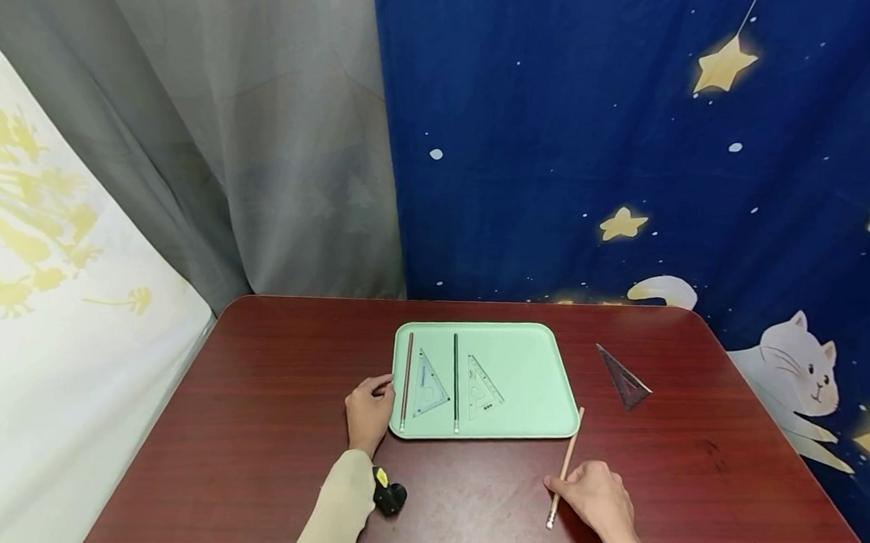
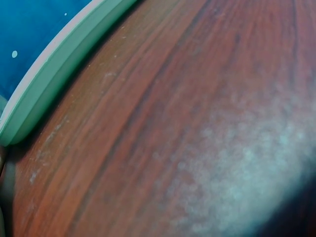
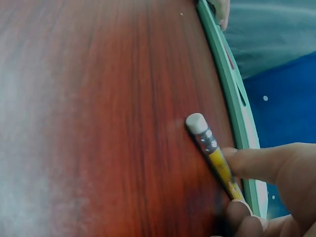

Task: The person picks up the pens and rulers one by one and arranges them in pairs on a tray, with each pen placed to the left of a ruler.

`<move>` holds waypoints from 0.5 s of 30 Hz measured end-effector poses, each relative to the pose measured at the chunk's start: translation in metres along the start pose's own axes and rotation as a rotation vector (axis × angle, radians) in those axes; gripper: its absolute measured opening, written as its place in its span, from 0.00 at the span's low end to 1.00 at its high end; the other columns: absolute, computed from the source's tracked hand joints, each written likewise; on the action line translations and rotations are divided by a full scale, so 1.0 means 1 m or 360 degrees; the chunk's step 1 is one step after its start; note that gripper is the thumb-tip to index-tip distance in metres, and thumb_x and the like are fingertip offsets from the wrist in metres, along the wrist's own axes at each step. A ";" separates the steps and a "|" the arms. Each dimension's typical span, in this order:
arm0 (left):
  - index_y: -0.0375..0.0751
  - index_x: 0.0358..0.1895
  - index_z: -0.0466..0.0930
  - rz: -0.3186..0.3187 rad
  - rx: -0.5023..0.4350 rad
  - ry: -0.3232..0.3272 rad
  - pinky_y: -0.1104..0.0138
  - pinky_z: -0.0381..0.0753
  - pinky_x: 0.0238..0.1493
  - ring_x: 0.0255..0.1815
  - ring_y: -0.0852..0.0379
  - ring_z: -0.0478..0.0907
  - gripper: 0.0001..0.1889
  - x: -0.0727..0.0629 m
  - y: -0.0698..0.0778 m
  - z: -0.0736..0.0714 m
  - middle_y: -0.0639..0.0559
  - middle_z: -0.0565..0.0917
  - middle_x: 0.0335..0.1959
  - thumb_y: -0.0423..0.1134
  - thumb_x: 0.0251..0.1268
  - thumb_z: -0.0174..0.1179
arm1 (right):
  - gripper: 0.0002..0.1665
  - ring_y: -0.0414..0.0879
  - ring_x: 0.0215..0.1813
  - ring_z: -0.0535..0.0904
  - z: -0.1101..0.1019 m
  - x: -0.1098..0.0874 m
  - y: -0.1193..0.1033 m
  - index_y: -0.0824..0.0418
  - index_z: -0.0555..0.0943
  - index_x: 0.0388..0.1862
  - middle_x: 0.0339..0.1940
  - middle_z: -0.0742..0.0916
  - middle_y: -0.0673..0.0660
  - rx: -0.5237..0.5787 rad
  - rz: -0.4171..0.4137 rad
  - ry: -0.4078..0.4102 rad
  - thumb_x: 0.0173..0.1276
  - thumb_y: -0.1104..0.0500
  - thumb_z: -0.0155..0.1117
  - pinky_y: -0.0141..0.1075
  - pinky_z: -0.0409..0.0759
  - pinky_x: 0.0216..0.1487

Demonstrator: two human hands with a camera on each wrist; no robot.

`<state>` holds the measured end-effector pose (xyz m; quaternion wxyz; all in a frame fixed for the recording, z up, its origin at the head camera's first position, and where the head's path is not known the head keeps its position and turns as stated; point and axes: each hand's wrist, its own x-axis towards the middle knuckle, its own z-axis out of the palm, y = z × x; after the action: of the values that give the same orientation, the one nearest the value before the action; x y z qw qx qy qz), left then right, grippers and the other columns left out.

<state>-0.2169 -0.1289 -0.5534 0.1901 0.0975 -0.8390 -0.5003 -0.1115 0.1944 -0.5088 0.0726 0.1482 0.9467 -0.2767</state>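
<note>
A mint-green tray (image 1: 534,380) lies on the table, and my left hand (image 1: 368,414) holds its left rim. On the tray, from left to right, lie a red pencil (image 1: 406,378), a clear set square (image 1: 430,391), a dark green pencil (image 1: 456,384) and another clear set square (image 1: 482,391). With thumb and fingers my right hand (image 1: 600,497) pinches a yellow pencil (image 3: 223,170) near its white eraser end. The pencil's far end is beside the tray's front right corner. The left wrist view shows the tray's rim (image 2: 54,69) but hardly any of the hand.
To the right of the tray, a dark translucent set square (image 1: 624,381) lies on the reddish-brown wooden table (image 1: 265,376). Behind the table hang a grey curtain (image 1: 306,147) and a blue star-patterned cloth (image 1: 517,138). A white patterned cloth (image 1: 60,361) hangs at the left.
</note>
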 end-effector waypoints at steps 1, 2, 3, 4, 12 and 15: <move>0.42 0.44 0.87 -0.0009 -0.0001 -0.0005 0.69 0.79 0.31 0.31 0.58 0.82 0.10 0.000 0.000 0.000 0.50 0.86 0.35 0.34 0.63 0.59 | 0.19 0.47 0.19 0.75 0.000 0.000 0.001 0.55 0.78 0.14 0.11 0.79 0.50 0.0022 0.0003 -0.0001 0.49 0.44 0.73 0.40 0.67 0.19; 0.42 0.44 0.87 -0.0007 -0.0003 -0.0006 0.68 0.79 0.31 0.31 0.57 0.82 0.11 0.000 0.000 0.000 0.50 0.86 0.35 0.34 0.63 0.59 | 0.18 0.45 0.17 0.75 0.000 0.000 0.001 0.55 0.79 0.14 0.09 0.78 0.49 0.0049 0.0005 -0.0004 0.50 0.46 0.72 0.39 0.66 0.18; 0.42 0.44 0.87 -0.0008 -0.0002 -0.0005 0.68 0.79 0.31 0.31 0.57 0.82 0.10 0.000 0.000 0.000 0.50 0.86 0.35 0.34 0.62 0.59 | 0.17 0.44 0.14 0.73 0.000 0.000 0.002 0.55 0.79 0.13 0.07 0.77 0.48 0.0081 0.0002 -0.0008 0.51 0.47 0.71 0.38 0.66 0.17; 0.42 0.44 0.87 -0.0009 -0.0002 -0.0005 0.68 0.79 0.31 0.31 0.57 0.82 0.10 0.000 0.000 0.000 0.50 0.86 0.35 0.34 0.62 0.59 | 0.16 0.42 0.12 0.72 0.000 0.000 0.002 0.56 0.79 0.13 0.05 0.76 0.47 0.0114 0.0013 -0.0011 0.52 0.49 0.70 0.37 0.66 0.16; 0.41 0.43 0.87 0.0010 -0.0009 0.0007 0.69 0.79 0.31 0.31 0.58 0.82 0.10 0.000 -0.003 0.001 0.50 0.86 0.35 0.34 0.62 0.59 | 0.09 0.39 0.12 0.74 -0.005 0.001 0.006 0.66 0.78 0.21 0.11 0.78 0.51 0.0678 0.0191 -0.0182 0.55 0.61 0.63 0.33 0.77 0.16; 0.41 0.43 0.88 0.0022 -0.0002 0.0021 0.69 0.79 0.31 0.31 0.58 0.83 0.10 0.000 -0.003 0.001 0.50 0.87 0.35 0.34 0.62 0.59 | 0.08 0.40 0.16 0.77 -0.010 0.002 0.009 0.68 0.77 0.27 0.15 0.79 0.53 0.0885 0.0301 -0.0329 0.58 0.62 0.61 0.32 0.78 0.19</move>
<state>-0.2178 -0.1295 -0.5570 0.1991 0.0947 -0.8382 -0.4988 -0.1111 0.2074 -0.5054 0.1505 0.2209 0.8042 -0.5308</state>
